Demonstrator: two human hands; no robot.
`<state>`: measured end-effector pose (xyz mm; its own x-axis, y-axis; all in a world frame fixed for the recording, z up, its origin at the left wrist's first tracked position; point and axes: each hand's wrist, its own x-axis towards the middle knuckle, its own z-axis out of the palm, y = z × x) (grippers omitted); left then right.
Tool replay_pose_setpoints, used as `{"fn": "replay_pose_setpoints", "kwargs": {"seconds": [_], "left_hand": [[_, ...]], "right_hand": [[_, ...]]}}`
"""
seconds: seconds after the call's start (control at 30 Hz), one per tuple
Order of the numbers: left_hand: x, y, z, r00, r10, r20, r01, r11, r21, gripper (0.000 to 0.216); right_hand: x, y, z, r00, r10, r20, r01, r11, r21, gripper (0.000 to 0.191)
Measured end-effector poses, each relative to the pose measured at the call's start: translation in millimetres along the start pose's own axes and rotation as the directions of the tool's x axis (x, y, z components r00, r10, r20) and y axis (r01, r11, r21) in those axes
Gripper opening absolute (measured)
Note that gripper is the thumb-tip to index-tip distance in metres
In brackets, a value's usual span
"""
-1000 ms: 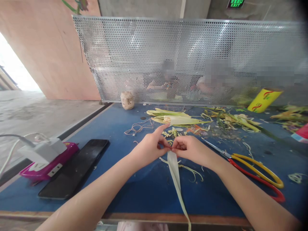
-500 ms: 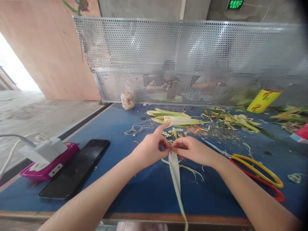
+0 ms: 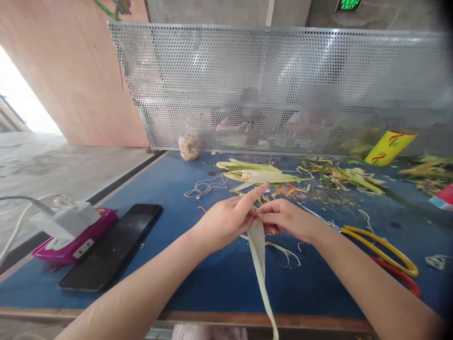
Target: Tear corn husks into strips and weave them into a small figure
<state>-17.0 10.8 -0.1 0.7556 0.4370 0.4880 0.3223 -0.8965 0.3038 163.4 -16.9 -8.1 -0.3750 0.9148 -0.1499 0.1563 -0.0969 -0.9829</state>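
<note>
A pale strip of corn husk (image 3: 257,250) hangs from my fingertips, its thin tail reaching past the table's front edge. My left hand (image 3: 231,217) pinches its upper end, index finger stretched forward. Beside it, my right hand (image 3: 288,219) grips the same end between thumb and fingers. The fingers partly cover where they meet on the husk. Just beyond lie larger green-white corn husks (image 3: 262,175). Scissors (image 3: 382,250) with one yellow and one red handle rest under and to the right of my right forearm.
Left on the blue table (image 3: 177,189) are a black phone (image 3: 113,248) and a purple power strip (image 3: 102,224) with a white charger (image 3: 69,219). Loose string (image 3: 203,188), a wrapped roll (image 3: 188,147), husk scraps (image 3: 347,177) and a yellow cylinder (image 3: 389,148) sit farther back, before a perforated metal screen (image 3: 212,71).
My left hand has shifted slightly right, and its index finger now reaches over toward my right hand. Both hands still pinch the husk strip.
</note>
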Motion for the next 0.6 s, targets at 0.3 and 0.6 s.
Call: {"fn": "replay_pose_setpoints", "kwargs": {"seconds": [0.3, 0.6], "left_hand": [[-1.4, -1.8, -1.2, 0.990, 0.136, 0.043, -0.142, 0.974, 0.177, 0.053], [-2.0, -3.5, -5.0, 0.981, 0.176, 0.082, -0.188, 0.968, 0.168, 0.059]], "right_hand": [[2.9, 3.9, 2.6, 0.999, 0.035, 0.019, -0.038, 0.978, 0.203, 0.018], [2.6, 4.5, -0.1, 1.000, 0.003, -0.011, -0.001, 0.989, 0.148, 0.007]]}}
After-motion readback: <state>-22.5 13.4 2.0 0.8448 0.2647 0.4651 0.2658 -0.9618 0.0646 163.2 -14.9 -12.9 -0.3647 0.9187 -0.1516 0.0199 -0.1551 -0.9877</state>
